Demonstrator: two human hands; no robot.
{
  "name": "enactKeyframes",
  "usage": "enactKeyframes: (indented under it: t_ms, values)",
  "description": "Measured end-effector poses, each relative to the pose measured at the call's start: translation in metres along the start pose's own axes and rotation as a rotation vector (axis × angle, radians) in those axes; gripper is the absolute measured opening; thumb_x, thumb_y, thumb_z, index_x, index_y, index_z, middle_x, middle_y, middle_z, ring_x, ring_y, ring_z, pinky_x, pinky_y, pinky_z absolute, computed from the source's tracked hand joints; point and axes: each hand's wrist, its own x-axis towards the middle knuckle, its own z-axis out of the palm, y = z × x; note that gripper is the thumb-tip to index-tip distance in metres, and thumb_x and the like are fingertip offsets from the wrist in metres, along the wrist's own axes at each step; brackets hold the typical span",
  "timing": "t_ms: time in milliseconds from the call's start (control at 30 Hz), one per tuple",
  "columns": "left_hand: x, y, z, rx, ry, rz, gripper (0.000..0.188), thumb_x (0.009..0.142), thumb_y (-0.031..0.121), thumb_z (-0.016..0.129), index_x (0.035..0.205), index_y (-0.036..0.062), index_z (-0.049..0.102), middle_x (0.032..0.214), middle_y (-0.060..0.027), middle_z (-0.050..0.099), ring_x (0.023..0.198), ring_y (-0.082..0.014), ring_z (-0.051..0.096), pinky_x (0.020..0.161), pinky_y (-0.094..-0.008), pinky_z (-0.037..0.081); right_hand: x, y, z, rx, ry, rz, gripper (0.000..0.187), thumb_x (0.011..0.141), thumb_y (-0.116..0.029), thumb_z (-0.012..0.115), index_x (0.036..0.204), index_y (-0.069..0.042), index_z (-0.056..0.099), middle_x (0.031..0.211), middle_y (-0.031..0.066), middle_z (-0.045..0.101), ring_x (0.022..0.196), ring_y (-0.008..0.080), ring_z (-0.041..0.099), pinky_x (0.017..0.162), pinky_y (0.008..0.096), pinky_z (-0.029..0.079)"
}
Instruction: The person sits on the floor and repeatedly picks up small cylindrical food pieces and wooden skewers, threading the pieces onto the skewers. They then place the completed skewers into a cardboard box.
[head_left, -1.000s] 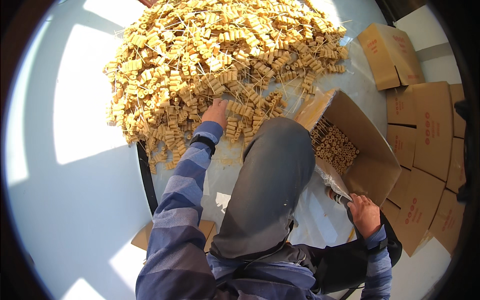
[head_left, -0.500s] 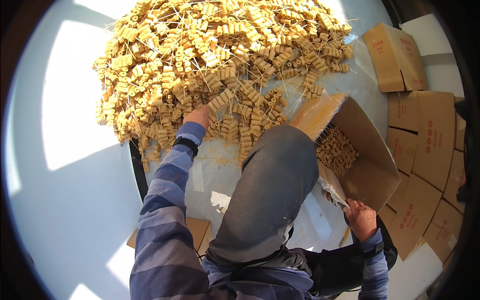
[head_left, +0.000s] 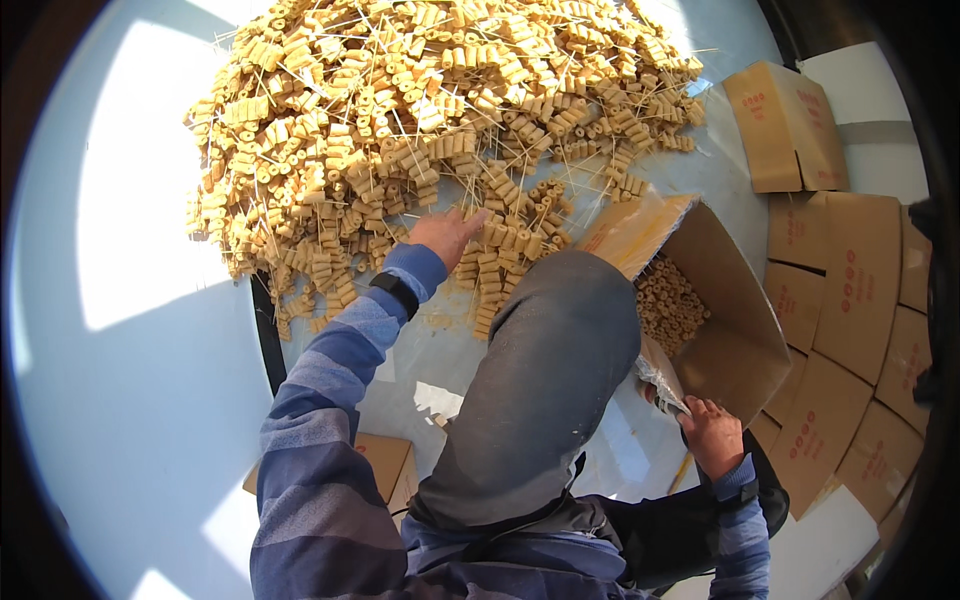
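A large heap of yellow-brown, ridged tube-shaped pieces on thin sticks (head_left: pixel 350 140) covers the far part of the pale surface. At its near edge is my left hand (head_left: pixel 447 237), fingers stretched to the right and just reaching the skewered pieces, with nothing visibly held. An open cardboard box (head_left: pixel 738 330) stands to the right of my knee, tilted, its mouth toward me. Packed inside are skewered pieces (head_left: pixel 672 302), their round ends showing. My right hand (head_left: pixel 715 437) is closed on the box's near edge, where clear plastic film (head_left: pixel 660 378) hangs over it.
Closed cartons (head_left: pixel 858 285) are stacked along the right, with another open-flapped carton (head_left: pixel 785 125) beyond them. A brown carton (head_left: pixel 380 465) lies beneath my left forearm. My bent knee (head_left: pixel 560 350) rises between the heap and the open box.
My left hand has moved right along the heap's near edge, its fingers now stretched out. A skewer beside it earlier is no longer at its fingertips. My right hand still holds the box edge.
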Motion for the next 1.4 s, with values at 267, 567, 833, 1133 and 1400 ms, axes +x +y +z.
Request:
enactKeyframes:
  t_ms: [267,567,833,1133,1400]
  values:
    - [0.094,-0.035,0.032,0.199,-0.237,0.007,0.037,0.09,0.012,0.058,0.128,0.0125,0.058,0.101,-0.0167,0.07,0.095,-0.0317,0.069,0.077,-0.043,0.055,0.002,-0.002,-0.003,-0.003,-0.006,0.035,0.032,0.092,-0.028,0.064,0.119,-0.011,0.064,0.102,0.0107,0.069,0.095,0.0296,0.067,0.08,0.0407,0.054]
    - [0.08,-0.044,0.043,0.326,-0.368,0.023,0.018,0.094,0.011,0.053,0.105,0.0085,0.067,0.097,-0.0127,0.075,0.093,-0.0299,0.072,0.075,-0.0419,0.058,0.006,0.007,-0.002,0.02,-0.046,0.0,0.032,0.092,-0.024,0.063,0.12,-0.008,0.061,0.106,0.0092,0.068,0.103,0.0272,0.065,0.084,0.04,0.053]
    - [0.062,-0.03,-0.033,0.315,-0.202,0.011,0.022,0.092,0.006,0.053,0.113,0.0087,0.059,0.092,-0.0144,0.073,0.089,-0.0333,0.072,0.072,-0.0445,0.057,-0.003,0.006,0.005,0.028,0.038,0.009,0.032,0.095,-0.028,0.06,0.12,-0.006,0.061,0.104,0.0105,0.068,0.101,0.0287,0.066,0.083,0.0408,0.054]
    - [0.042,-0.048,-0.144,-0.688,0.217,-0.519,0.032,0.096,0.034,0.061,0.118,0.0097,0.062,0.083,-0.0114,0.07,0.075,-0.0217,0.067,0.069,-0.0348,0.053,-0.03,0.0,0.006,0.065,0.248,-0.016,0.034,0.095,-0.029,0.061,0.118,-0.006,0.062,0.104,0.0119,0.068,0.1,0.0292,0.065,0.084,0.0408,0.054]
    - [-0.012,-0.032,-0.239,-1.488,0.43,-0.359,0.032,0.102,0.042,0.057,0.1,0.0097,0.054,0.068,-0.0012,0.058,0.053,-0.0105,0.052,0.049,-0.0255,0.044,-0.059,-0.01,-0.012,0.281,0.503,-0.046,0.027,0.093,-0.021,0.064,0.114,-0.005,0.066,0.107,0.0142,0.068,0.1,0.0316,0.066,0.085,0.04,0.053]
